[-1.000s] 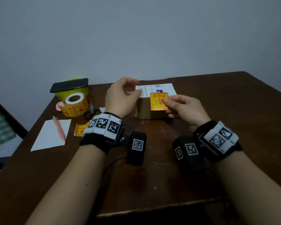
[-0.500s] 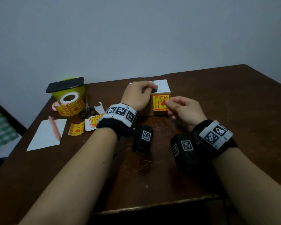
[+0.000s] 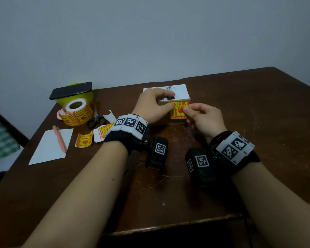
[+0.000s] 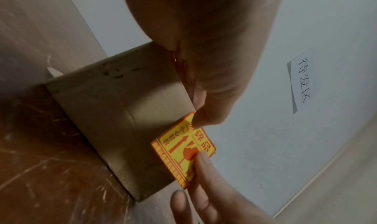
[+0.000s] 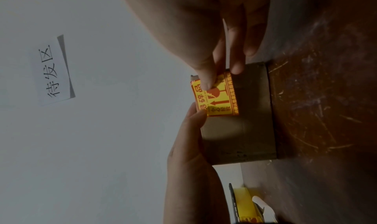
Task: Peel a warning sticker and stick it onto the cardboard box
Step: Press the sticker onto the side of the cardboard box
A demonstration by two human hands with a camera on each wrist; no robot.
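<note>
A small cardboard box (image 3: 176, 120) with a white label on top stands at the back middle of the table. A yellow and red warning sticker (image 3: 179, 110) lies against its front face. My left hand (image 3: 155, 104) grips the box, fingers curled over the top and thumb (image 4: 205, 115) pressing the sticker's upper left corner. My right hand (image 3: 201, 116) holds the sticker's right side with thumb (image 5: 206, 79) and forefinger, its other fingers curled. In the left wrist view the sticker (image 4: 183, 148) stands slightly off the box (image 4: 122, 114) at its right end.
Left of the box are a sticker roll (image 3: 75, 113), a phone (image 3: 71, 90) on a yellow container, scissors (image 3: 95, 119), loose stickers (image 3: 84, 139), and white paper (image 3: 49, 149) with a pink pen (image 3: 59, 139). A handwritten note (image 4: 300, 81) hangs on the wall.
My left hand came down onto the box and took hold of it. My right hand brought the sticker from in front of the box onto its front face.
</note>
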